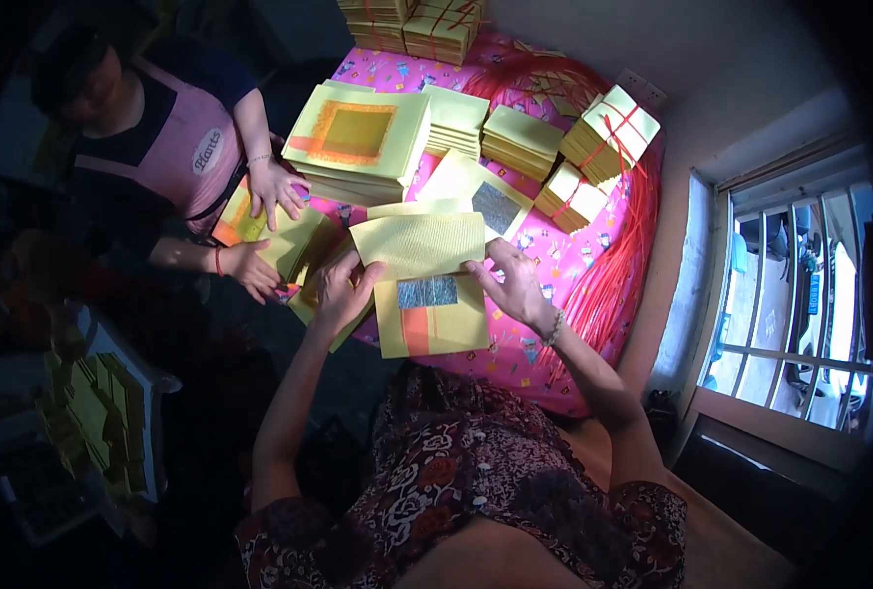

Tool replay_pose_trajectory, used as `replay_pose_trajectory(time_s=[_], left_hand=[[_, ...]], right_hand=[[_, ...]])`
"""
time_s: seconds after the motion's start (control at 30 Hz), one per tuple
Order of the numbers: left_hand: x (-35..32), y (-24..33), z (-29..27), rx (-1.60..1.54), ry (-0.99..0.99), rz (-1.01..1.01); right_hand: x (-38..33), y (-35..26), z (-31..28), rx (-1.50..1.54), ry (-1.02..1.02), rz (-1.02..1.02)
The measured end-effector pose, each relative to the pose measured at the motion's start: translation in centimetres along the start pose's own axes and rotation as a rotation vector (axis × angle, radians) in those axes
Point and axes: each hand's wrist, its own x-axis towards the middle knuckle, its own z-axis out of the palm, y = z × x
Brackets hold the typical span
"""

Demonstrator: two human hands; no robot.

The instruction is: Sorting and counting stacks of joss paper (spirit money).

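Over the near edge of the pink surface point(525, 371), the left hand point(341, 288) and right hand point(513, 283) clamp fingers on textured yellow paper point(422, 239), a shiny silvery rectangle point(427, 293) just below.

The upper sheet point(419, 240) is plain pale yellow; the lower sheet point(385, 329), also yellow, carries a speckled silver-grey patch point(426, 292) and an orange block point(415, 334). The surface point(564, 270) is bright pink, dotted with small multicoloured figures — blue among them. Glossy red strands point(618, 265) stand out against it. The large stack point(304, 137) shows a golden-olive square framed in orange. The dress point(426, 447) is dark — apparently maroon, though shadow muddies it — with pale and reddish flowers.
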Motion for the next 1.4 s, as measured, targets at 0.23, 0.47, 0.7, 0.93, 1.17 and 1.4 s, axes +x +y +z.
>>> replay_pose_trajectory(time_s=[0.23, 0.47, 0.7, 0.93, 1.17, 1.4], left_hand=[[0.6, 0.6, 0.9, -0.024, 0.074, -0.145], [0.1, 0.4, 1.4, -0.003, 0.076, -0.224], [-0.1, 0.8, 1.9, -0.01, 0.087, -0.299], [0.0, 0.3, 2.1, -0.028, 0.104, -0.285], [0.4, 1.3, 2.1, 0.037, 0.119, -0.264], [0.0, 1.8, 2.7, 0.069, 0.174, -0.292]], right_hand=[[0.4, -1.0, 1.7, 0.122, 0.093, 0.278], [0.4, -1.2, 2.3, 0.01, 0.112, 0.345], [0.8, -1.7, 1.6, 0.021, 0.003, 0.468], [1.4, -1.5, 1.5, 0.002, -0.023, 0.469], [1.5, -1.2, 1.5, 0.018, -0.053, 0.51], [1.3, -1.2, 1.7, 0.017, -0.043, 0.51]])
